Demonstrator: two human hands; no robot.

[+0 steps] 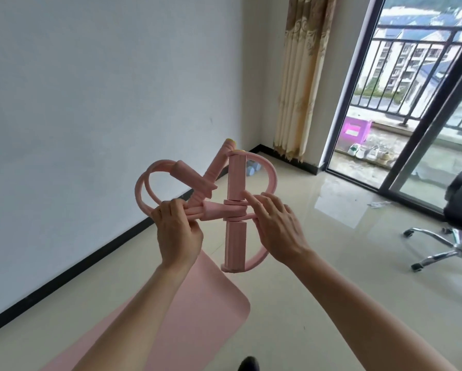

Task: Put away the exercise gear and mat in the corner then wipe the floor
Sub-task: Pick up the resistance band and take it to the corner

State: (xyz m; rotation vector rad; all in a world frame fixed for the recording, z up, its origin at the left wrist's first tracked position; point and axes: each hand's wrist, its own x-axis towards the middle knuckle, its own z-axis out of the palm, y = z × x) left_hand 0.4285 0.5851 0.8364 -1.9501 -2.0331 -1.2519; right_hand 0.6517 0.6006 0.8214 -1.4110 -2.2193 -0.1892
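I hold a pink resistance-band pedal puller [235, 178] in front of me, its tubes looped and its foam handles crossed. My left hand [177, 231] grips the bundled tubes at the left of the centre joint. My right hand [274, 226] holds the tube on the right side, forefinger stretched toward the centre joint. A pink exercise mat [192, 311] lies flat on the floor below my arms, along the wall. Pale blue dumbbells [250, 170] sit on the floor in the far corner, partly hidden behind the puller.
A white wall with black skirting runs along the left. A beige curtain [299, 76] hangs by the sliding glass door [425, 143]. A black office chair [460, 210] stands at the right. The tile floor is glossy; shoes and a purple stool [355, 129] are on the balcony.
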